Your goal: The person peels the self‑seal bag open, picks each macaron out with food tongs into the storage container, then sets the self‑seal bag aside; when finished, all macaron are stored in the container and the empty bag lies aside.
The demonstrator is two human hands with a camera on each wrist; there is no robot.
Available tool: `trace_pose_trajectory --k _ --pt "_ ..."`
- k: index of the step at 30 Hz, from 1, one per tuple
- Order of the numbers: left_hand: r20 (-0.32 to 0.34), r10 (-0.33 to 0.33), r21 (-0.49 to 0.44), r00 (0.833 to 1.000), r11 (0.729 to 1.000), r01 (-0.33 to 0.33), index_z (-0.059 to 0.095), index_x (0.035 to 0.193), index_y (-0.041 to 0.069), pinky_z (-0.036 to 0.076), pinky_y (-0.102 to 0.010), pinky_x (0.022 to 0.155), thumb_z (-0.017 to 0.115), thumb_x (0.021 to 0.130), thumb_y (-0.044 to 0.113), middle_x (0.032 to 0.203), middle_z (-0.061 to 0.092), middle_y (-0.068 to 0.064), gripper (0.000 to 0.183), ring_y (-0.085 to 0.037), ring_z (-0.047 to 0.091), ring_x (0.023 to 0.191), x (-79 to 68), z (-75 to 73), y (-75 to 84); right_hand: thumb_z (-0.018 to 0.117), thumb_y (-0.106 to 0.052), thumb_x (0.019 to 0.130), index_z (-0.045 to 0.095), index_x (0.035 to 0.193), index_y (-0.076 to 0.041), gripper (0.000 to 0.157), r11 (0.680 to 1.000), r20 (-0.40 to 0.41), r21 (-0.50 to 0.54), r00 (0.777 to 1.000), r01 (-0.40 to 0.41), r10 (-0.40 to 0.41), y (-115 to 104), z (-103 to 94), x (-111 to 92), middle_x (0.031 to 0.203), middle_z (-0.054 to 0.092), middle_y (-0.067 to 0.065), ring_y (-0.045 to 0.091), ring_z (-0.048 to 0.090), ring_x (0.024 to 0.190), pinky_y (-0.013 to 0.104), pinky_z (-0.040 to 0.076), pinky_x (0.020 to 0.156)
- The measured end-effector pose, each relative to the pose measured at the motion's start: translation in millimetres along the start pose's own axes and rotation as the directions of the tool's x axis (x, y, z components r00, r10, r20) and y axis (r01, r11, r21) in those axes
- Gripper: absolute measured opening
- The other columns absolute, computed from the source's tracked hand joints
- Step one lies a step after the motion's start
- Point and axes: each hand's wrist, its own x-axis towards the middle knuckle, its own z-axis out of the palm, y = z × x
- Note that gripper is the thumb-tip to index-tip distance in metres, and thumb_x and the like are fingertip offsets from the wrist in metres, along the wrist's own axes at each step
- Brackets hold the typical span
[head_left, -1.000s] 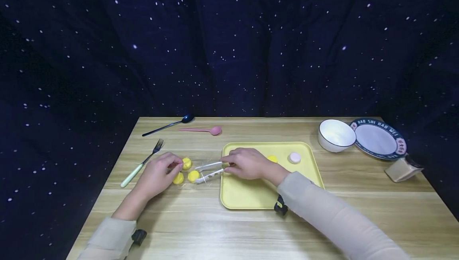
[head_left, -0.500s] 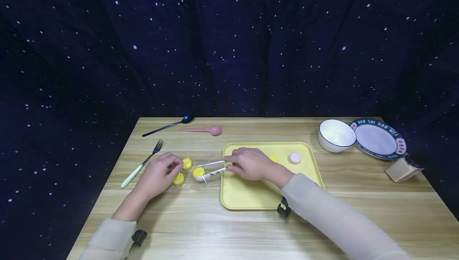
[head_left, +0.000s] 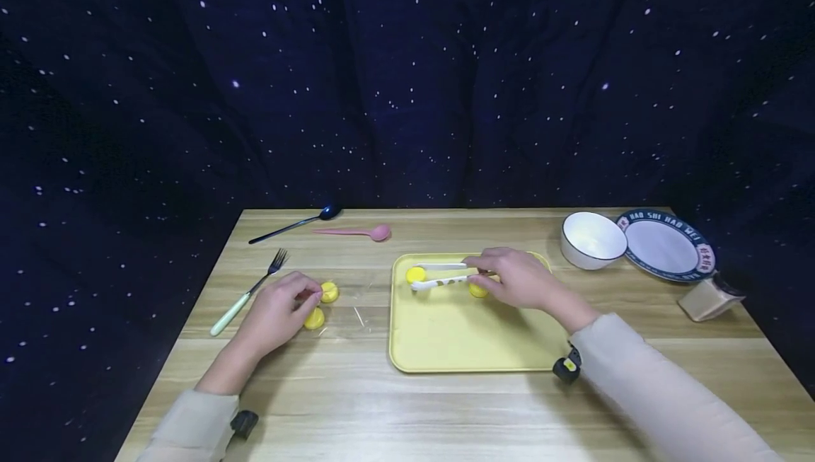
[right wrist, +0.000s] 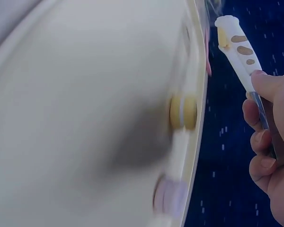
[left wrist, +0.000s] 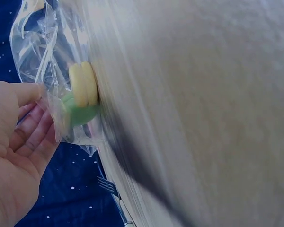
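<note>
My left hand (head_left: 282, 310) pinches the edge of a clear plastic bag (left wrist: 49, 52) lying on the table. Two yellow macarons (head_left: 314, 318) show beside its fingertips in the head view. The left wrist view shows a cream-yellow macaron (left wrist: 84, 85) and a green one (left wrist: 78, 112) inside the bag. My right hand (head_left: 518, 278) grips white tongs (head_left: 446, 281) with brown spots, a yellow macaron (head_left: 416, 275) held at their tips, over the yellow tray (head_left: 446, 349). Below that hand, another yellow macaron (head_left: 477, 291) lies on the tray. A lilac macaron (right wrist: 169, 195), hidden in the head view, sits nearby.
At the left lies a fork (head_left: 245, 298) with a pale green handle. A dark blue spoon (head_left: 296, 224) and a pink spoon (head_left: 356, 232) lie behind. Back right stand a white bowl (head_left: 593, 241), a rimmed plate (head_left: 665, 246) and a shaker jar (head_left: 709, 299).
My right hand has carried the tongs and a yellow macaron rightward from the bag to over the tray, now covering the lilac macaron. My left hand has stayed at the bag.
</note>
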Motion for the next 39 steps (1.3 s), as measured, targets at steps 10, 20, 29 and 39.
trace_pose_trajectory --k 10,20,29,39 --pt "0.019 -0.025 0.012 1.000 1.000 0.025 0.067 0.091 0.019 0.052 -0.032 0.072 0.069 0.088 0.019 0.093 0.061 0.010 0.004 -0.006 0.058 0.081 1.0 -0.6 1.4 0.064 -0.031 0.092 0.066 0.120 -0.010 0.035 0.998 0.024 -0.014 0.998 -0.053 0.054 26.9 -9.5 -29.8 0.090 0.065 -0.003 0.007 0.052 0.071 0.029 0.047 0.061" --pt "0.045 -0.049 0.011 0.998 0.999 0.049 0.067 0.093 0.019 0.051 -0.031 0.074 0.067 0.090 0.024 0.094 0.060 0.013 0.006 -0.005 0.058 0.083 1.8 -1.0 2.4 0.067 -0.033 0.089 0.067 0.120 -0.015 0.036 0.993 0.058 -0.094 0.995 -0.071 0.077 23.2 -6.9 -31.3 0.090 0.065 -0.004 0.007 0.055 0.072 0.027 0.045 0.055" --pt "0.043 -0.050 0.018 0.998 0.999 0.049 0.068 0.092 0.018 0.051 -0.031 0.074 0.067 0.090 0.025 0.093 0.060 0.013 0.008 -0.005 0.057 0.083 3.0 -0.7 2.3 0.071 -0.034 0.086 0.067 0.118 -0.012 0.039 0.992 0.085 -0.106 0.993 -0.074 0.084 18.4 -28.2 -30.2 0.093 0.068 0.001 0.010 0.058 0.074 0.032 0.049 0.059" --pt "0.045 -0.046 0.011 0.998 0.999 0.046 0.067 0.093 0.017 0.051 -0.030 0.073 0.067 0.091 0.026 0.094 0.060 0.012 0.009 -0.005 0.058 0.083 3.1 -0.4 2.2 0.070 -0.035 0.086 0.069 0.114 -0.011 0.037 0.990 0.103 -0.119 0.991 -0.076 0.089 18.7 -37.5 -31.3 0.089 0.066 -0.002 0.009 0.053 0.068 0.031 0.045 0.057"
